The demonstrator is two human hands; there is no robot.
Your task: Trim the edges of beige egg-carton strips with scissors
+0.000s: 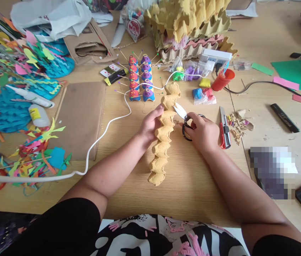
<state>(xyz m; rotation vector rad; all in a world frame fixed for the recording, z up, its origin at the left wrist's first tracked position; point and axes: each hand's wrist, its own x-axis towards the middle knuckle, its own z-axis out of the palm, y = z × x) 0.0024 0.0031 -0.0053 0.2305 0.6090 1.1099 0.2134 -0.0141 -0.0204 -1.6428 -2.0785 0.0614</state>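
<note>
A long strip of yellow egg carton (163, 135) with a row of bumps stands out over the middle of the table. My left hand (152, 122) grips its upper part from the left side, thumb on top. In my right hand (202, 131) is a pair of black-handled scissors (181, 112), fingers closed in the loops. The blades touch the strip's right edge near its second bump from the far end; how far they reach into it is hidden. Beyond the strip sit two painted egg-carton caterpillars, one red and blue (134, 80), one purple and blue (147, 80), with pins stuck in.
A white cable (97, 142) crosses the table behind my left arm. Right of my right hand lie a red utility knife (224, 129) and carton scraps (238, 126). Stacked egg trays (193, 28) stand at the back; paper scraps (35, 153) and a cardboard sheet (79, 117) lie left.
</note>
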